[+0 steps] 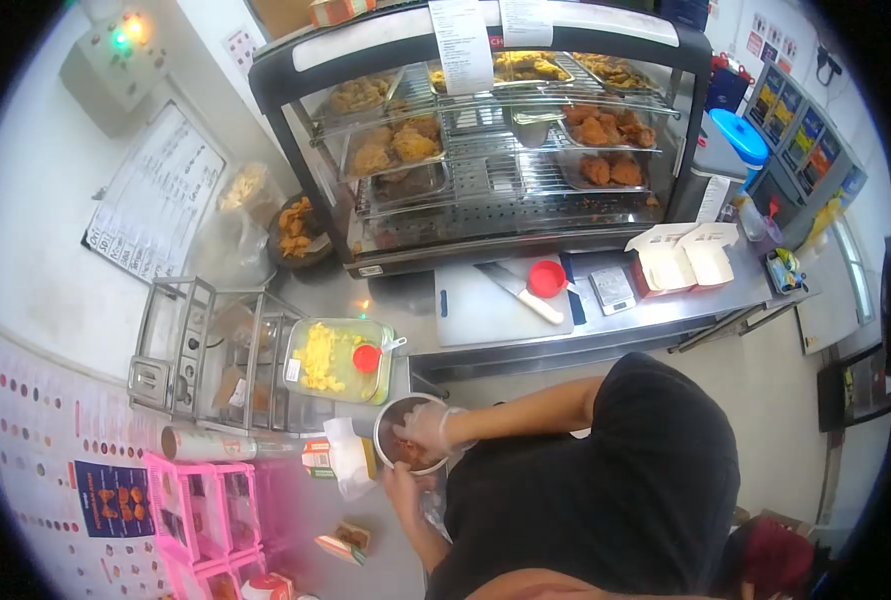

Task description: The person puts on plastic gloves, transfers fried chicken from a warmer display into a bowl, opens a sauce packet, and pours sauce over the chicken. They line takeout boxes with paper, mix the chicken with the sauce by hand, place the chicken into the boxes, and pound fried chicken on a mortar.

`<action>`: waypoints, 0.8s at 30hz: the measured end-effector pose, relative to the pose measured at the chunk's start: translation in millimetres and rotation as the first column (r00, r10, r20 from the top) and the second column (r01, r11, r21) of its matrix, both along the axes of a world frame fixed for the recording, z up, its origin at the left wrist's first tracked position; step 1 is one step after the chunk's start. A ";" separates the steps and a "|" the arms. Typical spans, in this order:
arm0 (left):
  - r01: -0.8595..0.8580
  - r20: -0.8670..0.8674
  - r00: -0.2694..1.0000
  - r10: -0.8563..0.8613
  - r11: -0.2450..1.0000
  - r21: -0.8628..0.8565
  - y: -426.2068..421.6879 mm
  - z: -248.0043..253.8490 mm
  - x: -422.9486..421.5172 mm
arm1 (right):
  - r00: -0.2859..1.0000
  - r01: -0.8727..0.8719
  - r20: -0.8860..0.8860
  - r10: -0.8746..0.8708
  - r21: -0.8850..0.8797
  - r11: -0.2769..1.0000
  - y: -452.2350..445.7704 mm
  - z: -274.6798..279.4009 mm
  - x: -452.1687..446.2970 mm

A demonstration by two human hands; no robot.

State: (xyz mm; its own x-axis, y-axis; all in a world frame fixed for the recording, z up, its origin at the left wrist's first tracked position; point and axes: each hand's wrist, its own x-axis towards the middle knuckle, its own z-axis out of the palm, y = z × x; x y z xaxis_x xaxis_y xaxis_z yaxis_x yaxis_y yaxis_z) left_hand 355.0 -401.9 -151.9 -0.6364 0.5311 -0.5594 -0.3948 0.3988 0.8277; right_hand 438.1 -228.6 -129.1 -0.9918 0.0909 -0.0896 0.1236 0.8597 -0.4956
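A round metal bowl (381,440) stands at the counter's edge, with reddish-brown food (410,455) at its bottom. My right hand (425,428), in a clear plastic glove, reaches down into it with the fingers curled at the food; what they hold cannot be made out. At the bowl's near rim my left hand (405,492) is closed on its outer side. Just beyond the bowl, a glass tray (348,340) holds yellow pieces and a red scoop (366,358). Beside the bowl on the left lies a white paper packet (349,458).
A heated display case (495,245) of fried food stands at the back. Before it lie a cutting board (465,310), a knife (537,303), a red cup (546,279), a scale (612,290) and open boxes (665,268). Metal rack (205,350) and pink baskets (180,510) stand left.
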 end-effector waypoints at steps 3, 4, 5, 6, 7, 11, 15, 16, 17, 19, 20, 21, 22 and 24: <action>0.001 -0.030 1.000 -0.001 1.000 0.009 0.2 -21.6 -1.4 | 0.997 -0.035 0.070 0.035 -0.010 0.999 -4.1 -13.8 -7.4; -0.019 -0.029 0.999 0.020 1.000 0.024 -0.1 -33.9 -5.0 | 0.988 -0.110 0.109 0.112 -0.029 0.994 0.2 -25.8 -15.4; -0.016 -0.020 1.000 0.017 1.000 0.025 0.1 -40.5 -7.3 | 0.972 -0.207 0.103 0.211 -0.050 0.977 9.5 -33.5 -19.6; -0.014 -0.008 1.000 0.014 1.000 0.023 -2.4 -47.1 -8.2 | 0.946 -0.302 0.098 0.308 -0.073 0.951 19.6 -41.6 -22.3; -0.012 0.006 1.000 0.012 1.000 0.017 -4.5 -43.7 -5.7 | 0.911 -0.394 0.091 0.402 -0.100 0.914 22.9 -45.4 -22.6; -0.013 0.023 1.000 0.014 0.998 -0.070 5.7 -24.0 -6.5 | 0.951 -0.309 -0.001 0.310 -0.081 0.947 13.2 -43.1 -22.8; -0.024 -0.085 0.996 0.018 0.998 -0.063 -3.2 -5.3 -10.1 | 0.913 -0.388 -0.215 0.347 -0.193 0.901 29.1 -38.9 -18.5; -0.100 -0.157 0.983 0.096 0.995 -0.017 -8.0 -15.5 -6.9 | 0.946 -0.321 -0.119 0.303 -0.192 0.927 33.4 -4.9 -16.1; -0.052 -0.099 0.994 0.046 0.996 -0.067 -12.1 -5.0 -8.4 | 0.989 -0.148 -0.011 0.149 -0.215 0.965 32.6 8.1 -16.1; -0.003 -0.175 0.985 -0.012 0.996 -0.085 -10.0 -3.5 -8.8 | 0.997 -0.075 0.020 0.073 0.100 0.992 12.2 -1.3 -17.2; -0.057 -0.136 0.989 0.055 0.998 -0.008 -0.1 26.7 -2.1 | 0.993 -0.120 0.019 0.119 0.099 0.988 8.7 10.4 -19.2; -0.107 -0.070 0.992 0.106 0.994 -0.006 2.4 23.9 -1.1 | 0.986 -0.165 0.016 0.165 0.097 0.981 6.1 22.0 -21.8; -0.144 -0.012 0.989 0.144 0.990 0.002 2.0 21.1 -1.0 | 0.970 -0.237 0.077 0.232 0.048 0.970 6.6 14.1 -30.0; -0.154 0.028 0.988 0.155 0.988 -0.017 0.7 31.3 5.7 | 0.902 -0.430 -0.048 0.428 -0.142 0.891 21.5 -30.0 -38.4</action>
State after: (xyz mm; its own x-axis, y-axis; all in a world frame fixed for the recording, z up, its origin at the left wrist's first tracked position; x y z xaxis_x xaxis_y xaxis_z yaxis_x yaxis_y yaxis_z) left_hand 360.8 -401.1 -120.5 -0.6935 0.4193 -0.5859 -0.4767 0.3428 0.8095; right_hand 399.7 -207.1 -159.1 -0.9326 -0.3569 -0.0539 -0.2496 0.7456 -0.6178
